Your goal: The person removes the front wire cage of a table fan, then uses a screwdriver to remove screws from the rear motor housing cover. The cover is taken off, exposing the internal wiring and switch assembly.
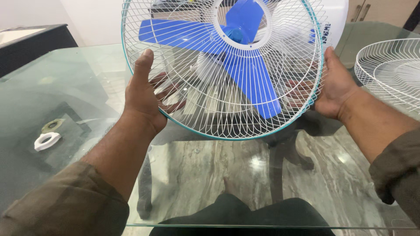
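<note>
Left hand (143,94) and right hand (334,85) raised, facing inward, fingers curled, thumbs up.

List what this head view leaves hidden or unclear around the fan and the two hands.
- Fan: the top of its grille is cut off by the upper frame edge.
- Left hand and right hand: the fingers lie behind the grille wires and show only in part.
- Spare grille: cut off by the right edge.
- Two small rings on the glass table: too small to tell their kind.
- Fan base: hidden behind the blades.
</note>
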